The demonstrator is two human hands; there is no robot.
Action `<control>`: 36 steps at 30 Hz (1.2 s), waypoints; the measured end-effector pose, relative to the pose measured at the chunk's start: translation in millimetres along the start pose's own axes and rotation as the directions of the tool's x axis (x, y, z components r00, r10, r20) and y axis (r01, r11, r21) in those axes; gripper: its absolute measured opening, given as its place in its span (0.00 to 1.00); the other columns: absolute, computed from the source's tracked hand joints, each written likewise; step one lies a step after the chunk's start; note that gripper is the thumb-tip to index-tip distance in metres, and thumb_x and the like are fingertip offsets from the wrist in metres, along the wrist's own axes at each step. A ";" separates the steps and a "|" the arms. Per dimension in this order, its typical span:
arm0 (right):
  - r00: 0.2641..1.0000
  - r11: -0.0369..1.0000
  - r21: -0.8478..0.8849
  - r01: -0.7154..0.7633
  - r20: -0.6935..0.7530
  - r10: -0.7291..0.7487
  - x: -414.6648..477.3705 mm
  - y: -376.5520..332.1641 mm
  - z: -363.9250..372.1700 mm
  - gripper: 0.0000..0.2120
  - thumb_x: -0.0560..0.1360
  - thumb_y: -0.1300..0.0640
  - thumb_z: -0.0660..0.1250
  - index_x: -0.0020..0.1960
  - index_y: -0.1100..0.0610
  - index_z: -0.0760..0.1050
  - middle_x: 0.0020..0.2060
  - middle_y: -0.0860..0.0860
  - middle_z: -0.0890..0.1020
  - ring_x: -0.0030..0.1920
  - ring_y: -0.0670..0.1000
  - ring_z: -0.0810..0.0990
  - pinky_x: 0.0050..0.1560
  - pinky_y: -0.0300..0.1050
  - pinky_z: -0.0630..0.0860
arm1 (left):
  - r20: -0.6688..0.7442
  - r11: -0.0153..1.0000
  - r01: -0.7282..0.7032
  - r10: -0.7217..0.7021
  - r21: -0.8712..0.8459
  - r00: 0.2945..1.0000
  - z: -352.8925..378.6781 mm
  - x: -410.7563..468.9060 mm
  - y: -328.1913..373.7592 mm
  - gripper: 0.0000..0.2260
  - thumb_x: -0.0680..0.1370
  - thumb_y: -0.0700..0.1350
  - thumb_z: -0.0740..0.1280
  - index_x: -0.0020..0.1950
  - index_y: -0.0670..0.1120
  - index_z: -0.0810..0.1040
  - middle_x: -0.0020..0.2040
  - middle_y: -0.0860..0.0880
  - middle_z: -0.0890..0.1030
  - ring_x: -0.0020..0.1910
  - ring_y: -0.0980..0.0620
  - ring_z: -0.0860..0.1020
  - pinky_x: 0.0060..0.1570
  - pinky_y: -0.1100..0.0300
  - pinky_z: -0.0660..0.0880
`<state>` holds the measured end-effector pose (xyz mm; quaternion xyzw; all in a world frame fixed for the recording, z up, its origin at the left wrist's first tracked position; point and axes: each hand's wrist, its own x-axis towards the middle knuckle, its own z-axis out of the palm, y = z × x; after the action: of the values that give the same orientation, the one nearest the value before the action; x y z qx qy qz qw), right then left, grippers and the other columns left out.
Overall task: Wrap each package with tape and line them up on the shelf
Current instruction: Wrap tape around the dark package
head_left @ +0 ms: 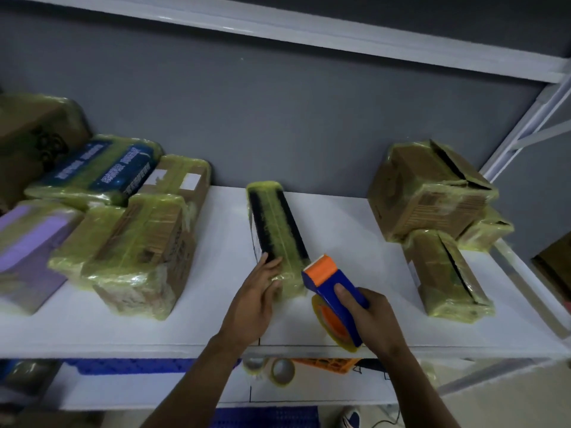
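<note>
My left hand (259, 291) lies flat on the near end of the box (278, 223), fingers straight along its top and thumb against the end face; it presses rather than grips. My right hand (370, 316) is clenched round the dispenser (324, 278), thumb on its blue back, its orange nose at the box's near right corner. The box lies mid-shelf, its long axis running away from me, well apart from the packages on either side. It is a long, narrow black carton, rectangular in section, with yellowish film banded down its top and bunched at both ends. Judgement: light and fairly stiff, easily turned with one hand. The film looks slick, so a grip across the narrow sides near one end should hold better than a palm on top. The dispenser is hard plastic; its roll (332, 327) is translucent yellow on an orange core. The shelf (340, 217) is smooth white board, probably low in friction, so the box may slide under the tape's pull unless pinned. To the left sit wrapped packages (139, 251), with brown card, blue and purple faces under wrinkled film. To the right, cartons (426, 193) are stacked unevenly, one with a flap lifting. Spare rolls (281, 370) lie on the level below.
</note>
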<state>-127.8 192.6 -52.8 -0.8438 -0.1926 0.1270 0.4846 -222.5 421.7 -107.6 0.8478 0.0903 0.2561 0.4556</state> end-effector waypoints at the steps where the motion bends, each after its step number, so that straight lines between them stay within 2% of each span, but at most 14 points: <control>1: 0.998 1.000 0.006 0.014 0.059 -0.014 -0.1 -4.1 2.7 0.34 0.70 0.26 0.64 0.39 0.60 0.78 0.31 0.55 0.82 0.30 0.54 0.80 0.34 0.41 0.73 | -0.027 1.000 0.019 -0.019 0.007 0.999 -6.4 -4.6 0.1 0.15 0.85 0.45 0.60 0.71 0.46 0.76 0.75 0.55 0.72 0.78 0.63 0.60 0.75 0.51 0.66; 3: 0.985 0.999 0.005 0.032 0.167 -0.032 0.5 -10.1 7.4 0.30 0.73 0.30 0.66 0.41 0.59 0.79 0.33 0.55 0.83 0.33 0.55 0.82 0.37 0.45 0.74 | -0.118 0.996 0.016 -0.007 0.082 0.993 -19.5 -11.8 4.3 0.15 0.84 0.47 0.61 0.69 0.47 0.78 0.75 0.54 0.72 0.75 0.59 0.66 0.72 0.53 0.69; 5: 0.967 0.999 0.002 0.044 0.252 -0.044 0.8 -15.3 10.0 0.28 0.75 0.33 0.67 0.41 0.59 0.79 0.34 0.56 0.83 0.36 0.57 0.83 0.39 0.46 0.75 | -0.173 0.994 0.025 -0.007 0.103 0.985 -29.6 -17.6 15.9 0.14 0.83 0.49 0.63 0.66 0.50 0.81 0.73 0.56 0.75 0.70 0.58 0.71 0.67 0.60 0.69; 7: 0.949 0.998 0.007 0.057 0.311 -0.056 0.3 -22.2 10.8 0.26 0.75 0.33 0.67 0.40 0.57 0.79 0.33 0.55 0.82 0.35 0.57 0.82 0.38 0.44 0.74 | -0.153 0.984 0.159 -0.169 -0.076 0.974 -37.3 -22.5 34.1 0.11 0.83 0.54 0.64 0.61 0.56 0.83 0.63 0.62 0.81 0.61 0.61 0.76 0.58 0.65 0.72; 10: 0.931 0.997 0.034 0.064 0.358 -0.072 0.9 -30.9 11.0 0.26 0.74 0.32 0.67 0.40 0.56 0.79 0.34 0.57 0.82 0.36 0.59 0.82 0.39 0.46 0.74 | -0.044 0.820 0.373 -0.433 -0.434 0.900 -44.8 -29.5 52.4 0.11 0.81 0.55 0.64 0.50 0.56 0.86 0.45 0.58 0.86 0.46 0.63 0.81 0.45 0.72 0.72; 13: 0.907 0.994 0.008 0.107 0.409 -0.101 1.9 -36.9 13.2 0.32 0.72 0.30 0.66 0.44 0.62 0.79 0.35 0.59 0.81 0.37 0.62 0.82 0.41 0.49 0.74 | 0.060 0.682 0.465 -0.528 -0.564 0.847 -52.8 -32.7 60.2 0.13 0.79 0.57 0.66 0.49 0.52 0.88 0.42 0.51 0.85 0.41 0.59 0.79 0.44 0.61 0.71; 16: 0.888 0.991 -0.009 0.135 0.445 -0.117 2.8 -41.9 15.5 0.32 0.71 0.29 0.67 0.43 0.61 0.79 0.34 0.56 0.82 0.35 0.57 0.82 0.40 0.46 0.74 | 0.132 0.631 0.498 -0.535 -0.595 0.835 -56.7 -34.0 61.1 0.13 0.77 0.58 0.68 0.50 0.52 0.88 0.41 0.51 0.84 0.40 0.58 0.78 0.45 0.58 0.71; 18: 0.885 0.989 -0.003 0.145 0.447 -0.128 2.7 -43.6 16.8 0.32 0.72 0.30 0.67 0.43 0.61 0.78 0.33 0.56 0.81 0.34 0.57 0.81 0.39 0.44 0.73 | 0.116 0.662 0.496 -0.531 -0.562 0.839 -58.5 -34.2 57.1 0.07 0.79 0.51 0.70 0.49 0.55 0.87 0.39 0.51 0.83 0.39 0.59 0.78 0.42 0.62 0.73; 22: 0.882 0.988 0.010 0.152 0.451 -0.140 2.2 -44.4 18.0 0.30 0.72 0.31 0.67 0.43 0.62 0.78 0.34 0.57 0.81 0.36 0.59 0.82 0.39 0.43 0.74 | 0.102 0.727 0.487 -0.505 -0.484 0.857 -63.0 -34.5 49.7 0.08 0.80 0.43 0.70 0.47 0.53 0.88 0.39 0.52 0.84 0.37 0.59 0.78 0.36 0.70 0.73; 26: 0.890 0.986 -0.015 0.163 0.435 -0.140 1.1 -46.6 19.0 0.29 0.72 0.32 0.68 0.42 0.61 0.79 0.34 0.56 0.82 0.35 0.55 0.82 0.38 0.40 0.74 | 0.112 0.785 0.453 -0.451 -0.422 0.886 -70.1 -31.4 46.8 0.07 0.81 0.44 0.69 0.50 0.53 0.87 0.47 0.55 0.87 0.45 0.60 0.83 0.40 0.67 0.77; 29: 0.903 0.985 -0.012 0.170 0.403 -0.151 0.9 -46.5 17.4 0.22 0.75 0.37 0.69 0.40 0.57 0.78 0.31 0.51 0.80 0.32 0.50 0.80 0.37 0.38 0.72 | 0.229 0.684 0.507 -0.460 -0.525 0.858 -74.7 -29.3 46.5 0.08 0.80 0.42 0.71 0.54 0.53 0.87 0.52 0.52 0.87 0.52 0.57 0.84 0.46 0.66 0.78; 31: 0.900 0.985 -0.009 0.172 0.407 -0.153 1.1 -46.8 16.2 0.22 0.75 0.38 0.69 0.40 0.58 0.78 0.31 0.52 0.79 0.32 0.50 0.80 0.37 0.38 0.72 | 0.237 0.660 0.519 -0.473 -0.543 0.849 -75.9 -29.4 45.2 0.10 0.78 0.38 0.72 0.54 0.52 0.87 0.52 0.51 0.87 0.52 0.55 0.84 0.46 0.66 0.78; 34: 0.891 0.982 -0.043 0.186 0.429 -0.150 -0.8 -47.7 16.1 0.26 0.72 0.33 0.69 0.41 0.58 0.79 0.33 0.52 0.82 0.35 0.49 0.83 0.37 0.38 0.74 | 0.212 0.689 0.527 -0.492 -0.498 0.844 -78.9 -27.0 42.5 0.11 0.76 0.35 0.74 0.54 0.50 0.86 0.48 0.49 0.87 0.50 0.53 0.85 0.47 0.65 0.79; 36: 0.883 0.975 -0.081 0.209 0.445 -0.152 -1.2 -50.4 16.6 0.25 0.72 0.32 0.71 0.43 0.56 0.80 0.35 0.49 0.84 0.37 0.47 0.84 0.38 0.37 0.76 | 0.197 0.718 0.517 -0.485 -0.467 0.852 -83.1 -22.1 39.7 0.12 0.74 0.33 0.75 0.54 0.46 0.86 0.45 0.46 0.87 0.47 0.50 0.86 0.50 0.61 0.81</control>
<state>-145.7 227.8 -17.3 -0.8013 -0.3815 0.2543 0.3843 -287.4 450.9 -45.2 0.6499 0.2321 0.1118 0.7150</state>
